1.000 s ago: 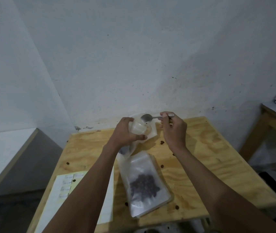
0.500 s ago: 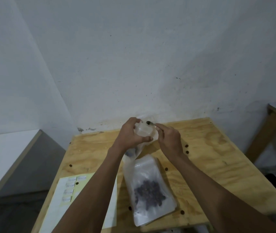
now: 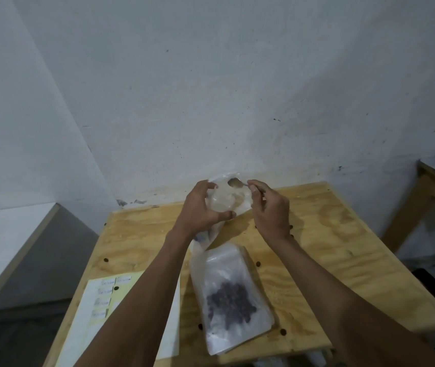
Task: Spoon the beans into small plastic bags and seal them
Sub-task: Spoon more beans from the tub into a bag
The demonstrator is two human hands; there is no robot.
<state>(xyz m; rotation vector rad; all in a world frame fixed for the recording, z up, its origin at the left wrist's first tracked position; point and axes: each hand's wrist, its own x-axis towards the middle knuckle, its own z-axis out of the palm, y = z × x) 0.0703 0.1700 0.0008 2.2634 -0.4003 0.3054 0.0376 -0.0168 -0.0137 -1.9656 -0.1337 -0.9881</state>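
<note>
Half a second ago the spoon (image 3: 234,182) was down at the bag's mouth; now it is raised again, its bowl just above the opening. The right hand (image 3: 270,207) pinches its handle. The left hand (image 3: 200,207) curls around the small plastic bag (image 3: 224,202), held above the table (image 3: 330,234), beans (image 3: 200,237) hanging below the grip.

two hands (image 3: 200,207); one spoon (image 3: 234,182); two plastic bags (image 3: 233,298); one label sheet (image 3: 99,313); one bench (image 3: 330,234); several loose beans (image 3: 106,260).
</note>
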